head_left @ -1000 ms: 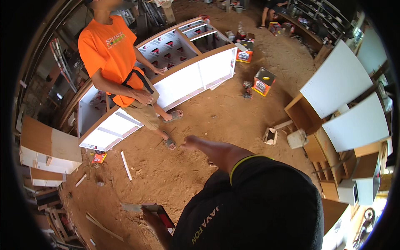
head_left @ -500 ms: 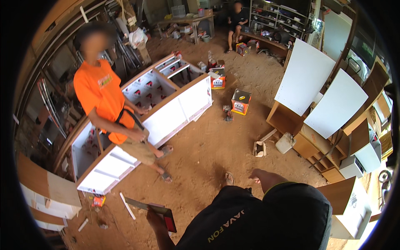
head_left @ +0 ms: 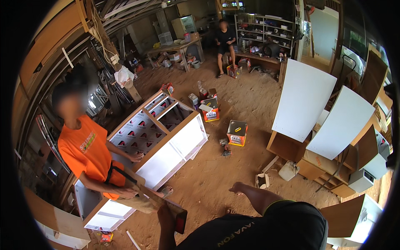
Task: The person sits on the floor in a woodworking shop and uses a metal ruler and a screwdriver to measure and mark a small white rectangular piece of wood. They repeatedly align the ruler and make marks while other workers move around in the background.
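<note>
My left hand [head_left: 166,216] is closed around a long, flat, narrow strip [head_left: 155,198], brownish with a dark and red near end. The strip slants up and left toward a person in an orange shirt [head_left: 85,139]; its exact kind is unclear. That person's one hand [head_left: 127,192] is near its far end, and I cannot tell if they touch. The other hand [head_left: 136,156] rests at the rim of a long white cabinet frame [head_left: 173,150] lying on the floor. Out in front, my right hand [head_left: 236,188] hangs over the dirt floor, loosely open with nothing seen in it.
Square tins [head_left: 237,133] stand mid-floor beyond the cabinet. To the right are white panels [head_left: 303,100] on wooden cabinets, a pale jerrycan [head_left: 288,171] and a small open box [head_left: 262,181]. Another person [head_left: 226,41] sits at the back near metal shelves [head_left: 266,31].
My view has tilted up and shifted. The strip in my left hand now points more toward the person in orange, overlapping their shorts. My right arm reaches further forward and left.
</note>
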Motion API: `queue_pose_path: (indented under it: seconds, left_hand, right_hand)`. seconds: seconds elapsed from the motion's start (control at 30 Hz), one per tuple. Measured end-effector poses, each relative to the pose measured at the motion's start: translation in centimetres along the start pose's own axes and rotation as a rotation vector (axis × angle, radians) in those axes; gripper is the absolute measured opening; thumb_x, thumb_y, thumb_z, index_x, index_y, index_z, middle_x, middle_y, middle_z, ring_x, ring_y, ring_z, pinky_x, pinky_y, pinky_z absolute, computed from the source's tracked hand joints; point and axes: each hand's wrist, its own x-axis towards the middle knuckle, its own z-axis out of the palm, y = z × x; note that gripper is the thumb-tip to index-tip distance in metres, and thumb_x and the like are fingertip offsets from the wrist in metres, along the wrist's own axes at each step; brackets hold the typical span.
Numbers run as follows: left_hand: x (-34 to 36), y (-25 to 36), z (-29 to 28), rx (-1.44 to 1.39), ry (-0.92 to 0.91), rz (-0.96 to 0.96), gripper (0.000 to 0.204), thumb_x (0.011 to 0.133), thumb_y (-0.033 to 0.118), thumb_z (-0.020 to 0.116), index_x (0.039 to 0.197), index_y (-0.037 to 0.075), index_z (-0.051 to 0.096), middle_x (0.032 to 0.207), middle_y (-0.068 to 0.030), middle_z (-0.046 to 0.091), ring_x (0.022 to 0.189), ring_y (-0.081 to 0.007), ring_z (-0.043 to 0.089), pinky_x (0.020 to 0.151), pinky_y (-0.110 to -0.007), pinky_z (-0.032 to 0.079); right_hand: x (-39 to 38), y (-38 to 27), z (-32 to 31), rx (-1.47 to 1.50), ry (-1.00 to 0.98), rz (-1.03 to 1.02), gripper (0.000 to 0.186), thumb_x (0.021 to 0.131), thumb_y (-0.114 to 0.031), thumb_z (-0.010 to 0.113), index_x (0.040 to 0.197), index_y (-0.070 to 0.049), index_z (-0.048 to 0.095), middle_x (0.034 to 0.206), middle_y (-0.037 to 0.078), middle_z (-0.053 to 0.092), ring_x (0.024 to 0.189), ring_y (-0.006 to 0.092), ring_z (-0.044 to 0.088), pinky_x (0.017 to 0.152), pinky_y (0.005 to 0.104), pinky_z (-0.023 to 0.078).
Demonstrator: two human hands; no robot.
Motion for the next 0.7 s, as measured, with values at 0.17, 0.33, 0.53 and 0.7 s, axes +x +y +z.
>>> queue_pose_path:
  seconds: [0.17, 0.33, 0.53, 0.7]
  left_hand:
    - [5.8, 1.9, 6.4, 0.22, -0.071, 0.243, 0.052, 0.107, 0.036, 0.037, 0.085, -0.004, 0.06, 0.07, -0.017, 0.06, 0.066, -0.0276, 0.059, 0.062, -0.042, 0.044]
    - [10.1, 4.8, 10.8, 0.206, -0.223, 0.196, 0.055, 0.106, 0.041, 0.039, 0.081, -0.004, 0.059, 0.068, -0.0174, 0.059, 0.063, -0.0287, 0.057, 0.059, -0.044, 0.041]
    - [16.6, 6.6, 15.0, 0.1, -0.328, -0.002, 0.057, 0.107, 0.043, 0.039, 0.086, -0.005, 0.063, 0.07, -0.0125, 0.062, 0.066, -0.024, 0.058, 0.065, -0.043, 0.044]
    - [25.5, 6.2, 19.9, 0.091, -0.479, 0.052, 0.057, 0.107, 0.044, 0.04, 0.088, -0.005, 0.063, 0.074, -0.0181, 0.065, 0.071, -0.0312, 0.063, 0.069, -0.044, 0.047]
  right_hand:
    - [2.3, 5.4, -6.4, 0.289, 0.207, 0.055, 0.049, 0.096, -0.051, 0.063, 0.103, -0.002, 0.071, 0.08, 0.011, 0.073, 0.067, 0.0243, 0.07, 0.062, 0.0385, 0.057]
    - [0.3, 17.9, -5.3, 0.433, 0.294, 0.384, 0.045, 0.096, -0.048, 0.06, 0.073, -0.009, 0.057, 0.056, 0.005, 0.057, 0.047, 0.0208, 0.056, 0.048, 0.037, 0.046]
    - [-7.8, 30.0, 3.7, 0.026, 0.125, 0.381, 0.04, 0.094, -0.042, 0.066, 0.114, -0.008, 0.07, 0.097, 0.01, 0.074, 0.087, 0.0225, 0.072, 0.072, 0.0388, 0.056]
    - [-7.0, 27.7, 3.5, 1.14, 0.259, 0.758, 0.042, 0.091, -0.033, 0.075, 0.109, 0.003, 0.065, 0.089, 0.013, 0.071, 0.076, 0.0202, 0.069, 0.067, 0.0385, 0.055]
